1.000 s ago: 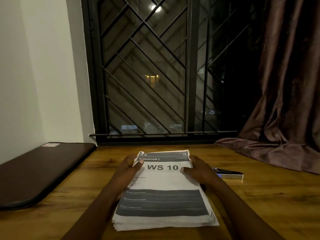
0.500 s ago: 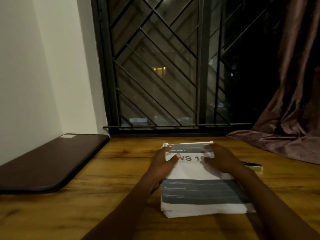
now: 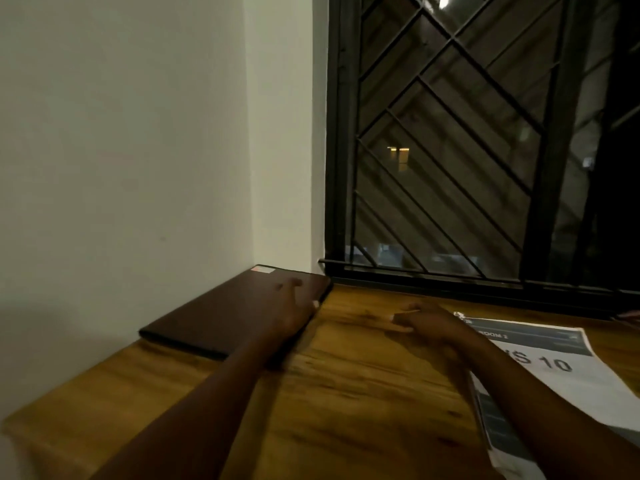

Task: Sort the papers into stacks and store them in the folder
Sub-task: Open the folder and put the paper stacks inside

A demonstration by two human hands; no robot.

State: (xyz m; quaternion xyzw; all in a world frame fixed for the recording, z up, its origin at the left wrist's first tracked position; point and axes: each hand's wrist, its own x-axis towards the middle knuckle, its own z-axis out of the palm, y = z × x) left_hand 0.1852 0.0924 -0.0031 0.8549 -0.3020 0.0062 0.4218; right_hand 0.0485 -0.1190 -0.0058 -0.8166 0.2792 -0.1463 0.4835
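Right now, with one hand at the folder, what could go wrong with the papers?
The right forearm passes over the loose paper stack; a sweep toward the folder could fan the sheets out of order.
The left hand touches only the folder's right edge; lying along the wall, it may slip when pulled.

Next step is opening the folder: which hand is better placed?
Left. The left hand is at the folder's right edge; the right hand hovers over the table between folder and paper stack.

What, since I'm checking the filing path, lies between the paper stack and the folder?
Nothing visible. Only table separates the paper stack from the folder; the left hand is at the folder's right edge, the right hand over the gap.
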